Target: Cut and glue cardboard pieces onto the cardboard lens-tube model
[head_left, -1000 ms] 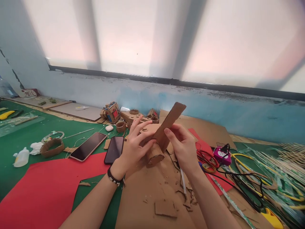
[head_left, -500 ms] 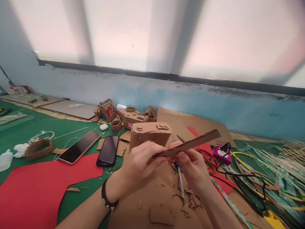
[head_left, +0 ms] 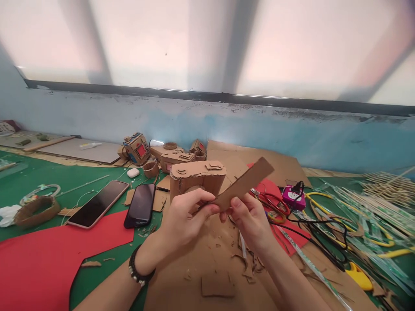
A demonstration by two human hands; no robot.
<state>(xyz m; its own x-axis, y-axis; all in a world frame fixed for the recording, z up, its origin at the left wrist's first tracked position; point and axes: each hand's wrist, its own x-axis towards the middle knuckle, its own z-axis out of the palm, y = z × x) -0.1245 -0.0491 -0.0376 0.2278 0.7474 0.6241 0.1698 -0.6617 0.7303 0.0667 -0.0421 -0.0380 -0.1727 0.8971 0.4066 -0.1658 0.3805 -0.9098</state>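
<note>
A narrow cardboard strip [head_left: 248,181] is held in both hands above the work surface, slanting up to the right with its flat face toward me. My left hand [head_left: 189,216] pinches its lower left end between thumb and fingers. Lower on its right edge, my right hand [head_left: 249,218] grips it, thumb on the face. Just behind the hands stands a cardboard camera model [head_left: 197,175] with small raised pieces on top. Under the hands lies a cardboard sheet [head_left: 181,289] with torn scraps and a small cardboard rectangle [head_left: 218,286] on it.
Two phones [head_left: 99,204] and red paper [head_left: 106,233] lie at the left on the green table. A cardboard ring [head_left: 35,211] sits farther left. Other cardboard models [head_left: 138,149] stand by the wall. Red-handled scissors [head_left: 275,205], a purple power adapter [head_left: 294,196], cables and sticks crowd the right.
The cardboard strip has turned from nearly edge-on to show its broad face and now slants more steeply. Both hands keep hold of it. The view has shifted slightly to the right.
</note>
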